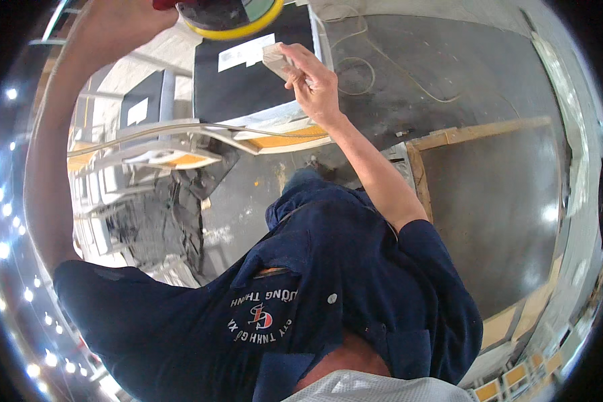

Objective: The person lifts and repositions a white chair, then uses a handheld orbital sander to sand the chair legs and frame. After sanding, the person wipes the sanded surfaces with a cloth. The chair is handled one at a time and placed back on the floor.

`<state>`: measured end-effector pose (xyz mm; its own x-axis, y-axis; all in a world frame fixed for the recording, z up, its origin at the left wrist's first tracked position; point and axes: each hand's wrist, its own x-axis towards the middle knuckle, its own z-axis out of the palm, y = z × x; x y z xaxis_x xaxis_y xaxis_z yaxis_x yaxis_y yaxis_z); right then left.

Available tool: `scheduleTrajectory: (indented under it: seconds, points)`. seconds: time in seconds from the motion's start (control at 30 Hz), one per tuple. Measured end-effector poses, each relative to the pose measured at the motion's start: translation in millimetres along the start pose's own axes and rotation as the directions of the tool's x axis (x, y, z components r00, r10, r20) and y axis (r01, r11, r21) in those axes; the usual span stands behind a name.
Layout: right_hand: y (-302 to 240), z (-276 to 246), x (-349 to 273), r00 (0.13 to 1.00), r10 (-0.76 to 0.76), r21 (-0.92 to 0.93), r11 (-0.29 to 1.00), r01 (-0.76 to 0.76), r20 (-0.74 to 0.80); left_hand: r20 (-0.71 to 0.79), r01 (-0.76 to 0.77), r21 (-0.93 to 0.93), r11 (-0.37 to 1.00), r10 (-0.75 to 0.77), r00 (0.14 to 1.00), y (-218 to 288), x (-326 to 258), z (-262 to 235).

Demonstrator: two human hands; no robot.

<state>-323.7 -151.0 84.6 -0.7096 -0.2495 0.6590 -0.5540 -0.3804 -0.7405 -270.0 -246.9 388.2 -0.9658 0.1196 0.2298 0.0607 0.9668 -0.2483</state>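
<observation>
At the top left my left hand (144,20) is raised, partly cut off by the picture's edge. It is closed on a sander (231,20), a round tool with a dark body, a yellow rim and a red part. My right hand (313,82) pinches a small pale rectangular block (275,61) between thumb and fingers. Beneath both hands lies a black panel (254,90) with a white label (246,52), set in a pale furniture frame. The block is held above this panel; whether it touches cannot be made out.
A second piece with a black panel (143,100) stands to the left, among several pale frames. A hose (201,126) crosses in front of the panel. Dark crumpled sheeting (164,218) lies at left. On the right is a large dark board (492,214) edged with wood; a thin cable (409,74) curls behind.
</observation>
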Motion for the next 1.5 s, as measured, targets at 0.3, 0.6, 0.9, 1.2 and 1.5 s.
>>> scheduleTrajectory:
  seconds: [0.3, 0.6, 0.9, 1.2, 1.5]
  points:
    - [-0.1, -2.1, -5.7, 0.984, 0.175, 0.004, 0.985, -0.175, -0.032, 0.202, 0.076, -0.014, 0.997, -0.072, 0.977, 8.8, 2.7, 21.7]
    - [-0.1, -8.7, -2.6, 0.977, 0.214, -0.054, 0.975, -0.214, -0.001, 0.269, 0.078, 0.059, 0.995, -0.091, 0.959, -2.6, 26.7, 46.7]
    - [9.6, -26.0, 15.8, 0.953, 0.248, -0.004, 0.968, -0.252, 0.174, 0.139, 0.258, -0.059, 0.964, -0.248, 0.959, -39.0, 28.7, 37.4]
    - [28.1, -38.0, 51.4, 0.871, 0.08, -0.069, 0.996, -0.053, 0.485, 0.405, 0.685, 0.01, 0.728, -0.63, 0.663, -21.5, 18.2, 15.4]
    - [30.8, -44.8, 59.1, 0.884, 0.007, -0.034, 0.999, 0.01, 0.467, 0.606, 0.688, -0.01, 0.725, -0.543, 0.581, -6.8, 31.3, 38.3]
